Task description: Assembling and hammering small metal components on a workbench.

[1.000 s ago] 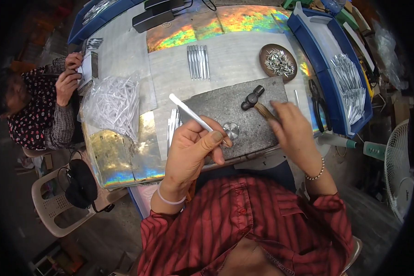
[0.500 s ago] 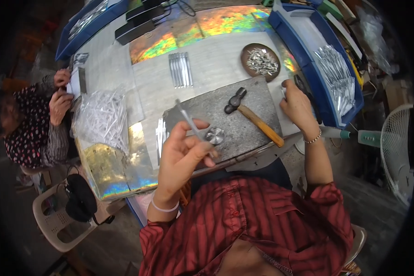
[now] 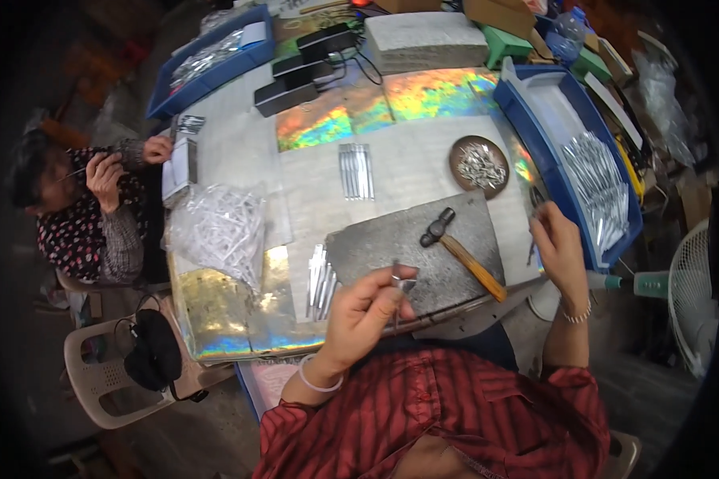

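My left hand (image 3: 367, 313) is closed, pinching a slim metal piece with a shiny round part (image 3: 406, 283) over the near edge of a grey steel slab (image 3: 375, 243). On the slab lies a hammer (image 3: 471, 267) with a dark head and wooden handle. At the table's right side, my right hand (image 3: 562, 246) has bent fingers beside a slim dark tool (image 3: 531, 249); what its fingertips hold cannot be made out. Loose metal strips (image 3: 321, 283) lie left of the slab, and a row of similar strips (image 3: 356, 172) lies beyond it.
A brown bowl of small metal parts (image 3: 479, 165) stands behind the slab. A blue bin of metal strips (image 3: 595, 180) is at the right, a clear bag of pieces (image 3: 220, 231) at the left. A co-worker (image 3: 96, 211) sits far left; a fan (image 3: 691, 295) stands right.
The view has shifted, so the table sits lower and farther right. My left hand has turned the metal piece more upright. My right hand has drawn in beside the dark tool.
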A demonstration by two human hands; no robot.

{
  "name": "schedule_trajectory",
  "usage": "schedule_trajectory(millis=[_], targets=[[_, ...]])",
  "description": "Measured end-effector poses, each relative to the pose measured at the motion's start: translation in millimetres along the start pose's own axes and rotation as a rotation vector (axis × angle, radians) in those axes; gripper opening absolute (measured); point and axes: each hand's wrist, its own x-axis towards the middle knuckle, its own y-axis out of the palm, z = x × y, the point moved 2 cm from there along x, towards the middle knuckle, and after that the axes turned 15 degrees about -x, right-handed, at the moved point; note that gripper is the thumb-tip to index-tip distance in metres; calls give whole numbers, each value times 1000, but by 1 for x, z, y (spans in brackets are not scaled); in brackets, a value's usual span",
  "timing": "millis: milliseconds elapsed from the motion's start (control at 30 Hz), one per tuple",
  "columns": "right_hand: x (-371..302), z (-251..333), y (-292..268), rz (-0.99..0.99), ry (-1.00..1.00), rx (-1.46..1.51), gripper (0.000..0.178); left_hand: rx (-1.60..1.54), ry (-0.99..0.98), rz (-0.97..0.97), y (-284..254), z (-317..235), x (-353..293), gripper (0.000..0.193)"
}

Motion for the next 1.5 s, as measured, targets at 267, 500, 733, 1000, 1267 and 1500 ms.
schedule_trajectory(millis=[267,500,733,1000,1267,1500], targets=[[-45,90,-5,392,-281,652,9,-96,11,15,17,8,-4,23],[-40,122,14,193,-449,604,6,-142,88,2,16,6,-13,14],[-46,130,23,114,-475,545,12,-70,148,-35,18,7,-17,11],[-45,129,26,111,-487,543,15,30,153,-58,17,7,-16,12],[-41,129,26,96,-539,553,11,-71,200,-95,17,11,-13,10],[-43,128,27,151,-459,577,14,143,133,-38,15,1,-13,8]])
